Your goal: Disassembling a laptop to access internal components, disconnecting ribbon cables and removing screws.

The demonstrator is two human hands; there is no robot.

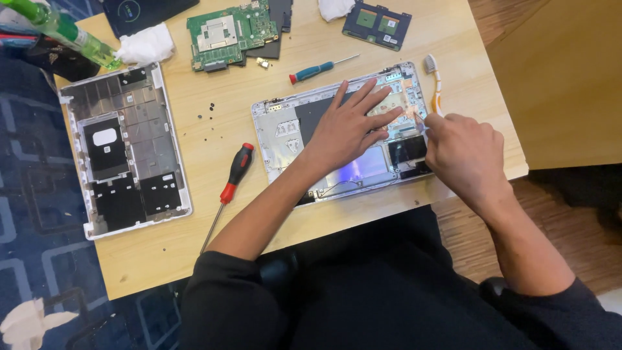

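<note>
An opened silver laptop base (278, 129) lies on the wooden table (214, 214) in front of me, its insides showing. My left hand (353, 126) rests flat on it with fingers spread, pressing the middle. My right hand (463, 152) is closed at the base's right edge, pinching a small thin tool whose tip touches the inside near the orange-tinted area. What the tool is I cannot make out.
A second laptop shell (126, 149) lies at left. A red-and-black screwdriver (234, 174), a teal screwdriver (314, 69), a green circuit board (230, 32), a small dark board (377, 24), a toothbrush (434, 81), white cloths (146, 44), a green bottle (71, 32) and loose screws (210, 113) sit around.
</note>
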